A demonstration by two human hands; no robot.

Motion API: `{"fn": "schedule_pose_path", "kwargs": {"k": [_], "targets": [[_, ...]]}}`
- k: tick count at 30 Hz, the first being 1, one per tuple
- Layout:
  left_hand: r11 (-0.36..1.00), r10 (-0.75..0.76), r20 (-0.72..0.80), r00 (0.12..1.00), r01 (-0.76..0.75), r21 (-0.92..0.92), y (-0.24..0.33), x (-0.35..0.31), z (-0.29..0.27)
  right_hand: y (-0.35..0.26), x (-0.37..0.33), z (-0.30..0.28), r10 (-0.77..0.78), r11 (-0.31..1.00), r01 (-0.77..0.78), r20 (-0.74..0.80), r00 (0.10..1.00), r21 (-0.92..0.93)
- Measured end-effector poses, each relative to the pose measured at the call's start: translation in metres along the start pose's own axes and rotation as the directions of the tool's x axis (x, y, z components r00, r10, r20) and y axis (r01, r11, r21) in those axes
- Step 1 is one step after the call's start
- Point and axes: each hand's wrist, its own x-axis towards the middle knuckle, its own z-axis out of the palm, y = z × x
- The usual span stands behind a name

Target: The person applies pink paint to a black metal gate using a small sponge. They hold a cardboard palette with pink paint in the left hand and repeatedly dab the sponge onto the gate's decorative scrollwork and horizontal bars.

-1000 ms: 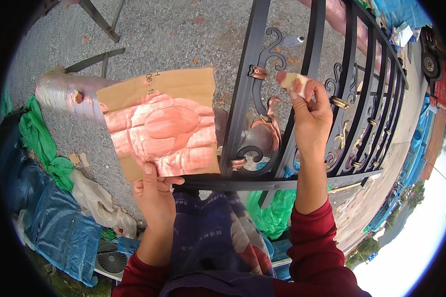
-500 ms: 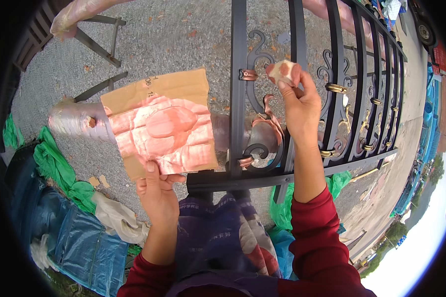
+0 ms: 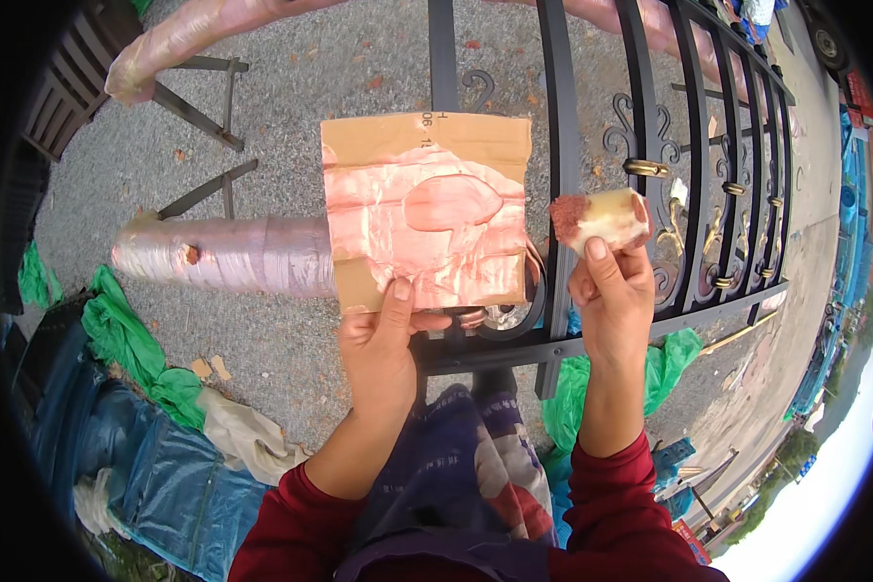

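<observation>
The left hand (image 3: 383, 344) pinches a cardboard square (image 3: 427, 209) smeared with copper paint; the right hand (image 3: 611, 291) grips a paint-tipped sponge (image 3: 601, 218), lifted off the work. Beyond them, the black iron gate (image 3: 563, 145) appears only partly done: a few ornaments are coppery and most scrolls remain black.

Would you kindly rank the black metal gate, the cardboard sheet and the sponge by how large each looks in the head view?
1. Black metal gate, easily the largest.
2. Cardboard sheet, held by the left hand.
3. Sponge, pinched in the right hand, smallest.
</observation>
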Motion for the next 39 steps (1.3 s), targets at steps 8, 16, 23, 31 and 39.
{"fn": "schedule_pose_path", "kwargs": {"k": [8,16,23,31,39], "targets": [[0.999,-0.031,0.004,1.0,0.031,-0.01,-0.033,-0.014,0.054,-0.008,-0.003,-0.037,-0.174,0.899,0.226,0.168,0.97,-0.375],[0.997,-0.028,-0.016,0.999,0.029,0.068,-0.077,-0.036,0.105,-0.035,0.011,-0.072,-0.284,0.577,0.386,0.266,0.921,-0.72],[0.985,0.016,0.004,1.0,-0.016,0.172,-0.106,-0.054,0.141,-0.059,0.026,-0.115,-0.235,0.593,0.378,0.295,0.926,-0.711],[0.992,0.063,-0.125,0.99,-0.048,0.117,-0.115,-0.067,0.146,-0.073,0.042,-0.137,-0.096,0.688,0.426,0.508,0.856,-0.587],[0.942,0.334,-0.311,0.89,-0.325,0.083,-0.077,0.001,0.085,-0.072,0.121,-0.168,-0.157,0.717,0.299,0.272,0.95,-0.63]]}}
